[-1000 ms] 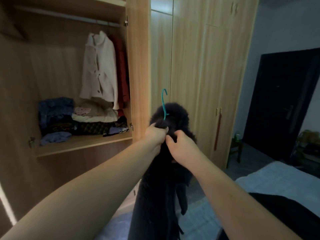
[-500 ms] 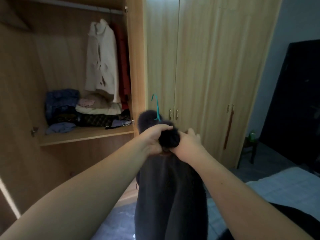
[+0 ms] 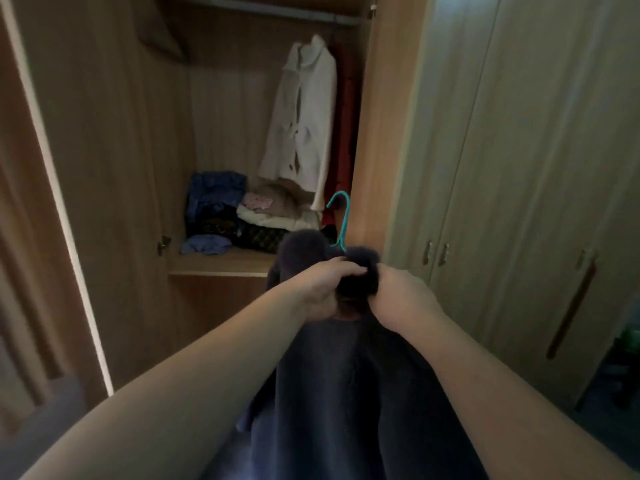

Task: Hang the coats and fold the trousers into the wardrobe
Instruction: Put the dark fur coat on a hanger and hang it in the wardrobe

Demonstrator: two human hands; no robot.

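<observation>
Coat on its hanger, carried toward the open wardrobe.

Dark fleecy coat (image 3: 346,393) hangs from my two hands in front of the cupboard, its collar bunched up between them and its body falling straight down out of view. My left hand (image 3: 322,289) is clenched round the collar on one side and my right hand (image 3: 398,296) grips the other side, so the garment cannot slide off the teal hanger (image 3: 341,220), whose hook stands up free above my knuckles, ready, I judge, to go over the rail (image 3: 270,10) at the top of the wardrobe (image 3: 384,133). A white coat (image 3: 304,126) already hangs there, with something red just beside it, and folded clothes (image 3: 242,216) sit piled on the shelf (image 3: 221,265) beneath.
</observation>
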